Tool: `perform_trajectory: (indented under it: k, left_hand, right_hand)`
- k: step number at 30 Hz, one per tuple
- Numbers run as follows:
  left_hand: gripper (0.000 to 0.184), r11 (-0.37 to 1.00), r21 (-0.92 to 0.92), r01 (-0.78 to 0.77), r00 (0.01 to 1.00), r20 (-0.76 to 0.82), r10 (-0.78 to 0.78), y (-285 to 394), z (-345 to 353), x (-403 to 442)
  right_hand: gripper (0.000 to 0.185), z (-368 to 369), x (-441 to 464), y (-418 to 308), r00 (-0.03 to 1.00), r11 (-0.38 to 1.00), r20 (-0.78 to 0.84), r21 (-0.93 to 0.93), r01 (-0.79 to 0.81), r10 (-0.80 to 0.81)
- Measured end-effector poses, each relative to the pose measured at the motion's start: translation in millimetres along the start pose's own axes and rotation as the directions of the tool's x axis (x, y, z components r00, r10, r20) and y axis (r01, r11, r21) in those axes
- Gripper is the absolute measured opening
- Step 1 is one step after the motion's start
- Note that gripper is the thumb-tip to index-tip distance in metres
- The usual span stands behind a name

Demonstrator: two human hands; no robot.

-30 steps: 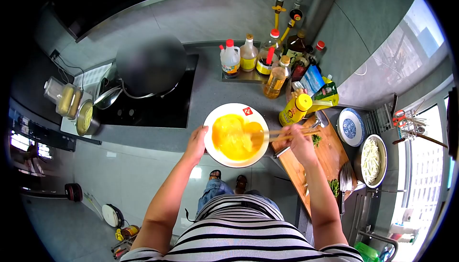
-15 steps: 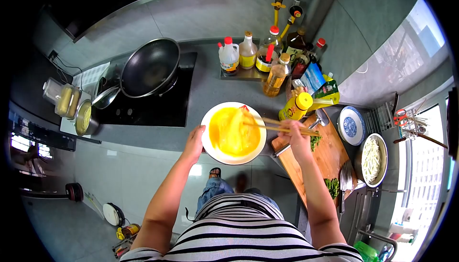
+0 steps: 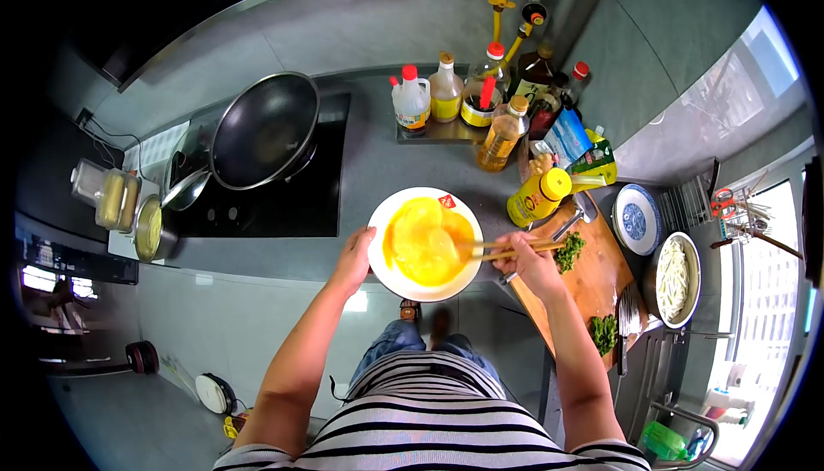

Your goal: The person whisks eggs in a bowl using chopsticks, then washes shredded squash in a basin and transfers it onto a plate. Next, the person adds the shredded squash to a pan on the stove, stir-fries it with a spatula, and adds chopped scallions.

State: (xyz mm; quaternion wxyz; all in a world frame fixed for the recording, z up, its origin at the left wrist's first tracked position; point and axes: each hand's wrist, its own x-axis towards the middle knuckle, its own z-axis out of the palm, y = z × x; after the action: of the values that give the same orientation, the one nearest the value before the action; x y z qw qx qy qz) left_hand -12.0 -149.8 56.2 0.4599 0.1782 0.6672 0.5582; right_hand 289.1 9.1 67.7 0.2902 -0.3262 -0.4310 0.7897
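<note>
A white bowl of yellow beaten egg is held at the counter's front edge. My left hand grips its left rim, fingers closed on it. On the right, my right hand is closed around a pair of chopsticks, whose tips reach into the egg and are blurred. Beneath and beyond my right hand lies a wooden cutting board with chopped greens and, lower down, more greens.
A black wok sits tilted on the stove at the left. Several bottles line the back, with a yellow bottle near the board. Right are a blue-patterned plate, a pot of pale strips and a cleaver.
The egg's surface and the chopstick tips have shifted in the bowl. The bowl sits slightly right and lower than half a second ago. The wok, blurred earlier, now shows clearly.
</note>
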Motion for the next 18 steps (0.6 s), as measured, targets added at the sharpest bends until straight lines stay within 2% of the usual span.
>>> perform_trajectory:
  k: [1, 2, 5, 7, 8, 11, 12, 15, 18]
  left_hand:
    - [0.041, 0.999, 0.029, 0.014, 1.000, 0.023, -0.015, 1, -3, 2]
    - [0.040, 0.999, 0.033, 0.028, 0.999, 0.044, -0.029, 0, -5, 6]
    - [0.039, 0.997, 0.033, 0.069, 0.993, 0.097, -0.072, -8, -9, 22]
    - [0.040, 0.996, 0.016, 0.090, 0.987, 0.132, -0.092, -19, -4, 36]
    - [0.039, 0.995, 0.035, 0.098, 0.971, 0.214, -0.103, -31, -8, 48]
    - [0.042, 0.992, 0.064, -0.109, 0.964, 0.250, 0.090, -80, -8, 90]
    - [0.044, 0.999, -0.014, 0.034, 0.949, 0.314, -0.028, -79, -6, 95]
    - [0.043, 0.972, -0.106, 0.210, 0.931, 0.326, -0.165, -76, 3, 104]
    - [0.040, 0.968, -0.086, 0.236, 0.923, 0.333, -0.195, -77, 12, 118]
  right_hand:
    - [0.031, 2, -3, 1, 0.996, 0.998, 0.075, 0.041, -0.057, 0.054]
    - [0.031, -6, 1, 12, 0.999, 0.982, 0.028, 0.187, 0.021, -0.027]
    - [0.032, 1, 7, 32, 0.972, 0.992, -0.234, 0.125, -0.005, 0.034]
    - [0.034, 3, 15, 47, 0.974, 0.987, -0.220, 0.160, -0.012, 0.048]
    - [0.034, 1, 20, 54, 0.972, 0.984, -0.233, 0.181, 0.004, 0.039]
    - [0.036, 11, 32, 67, 0.946, 0.981, -0.320, 0.192, 0.018, 0.046]
    - [0.037, 10, 37, 75, 0.938, 0.981, -0.342, 0.196, 0.002, 0.066]
    - [0.040, 6, 50, 97, 0.914, 0.975, -0.392, 0.223, -0.018, 0.107]
    - [0.041, 9, 60, 105, 0.897, 0.965, -0.420, 0.259, -0.029, 0.140]
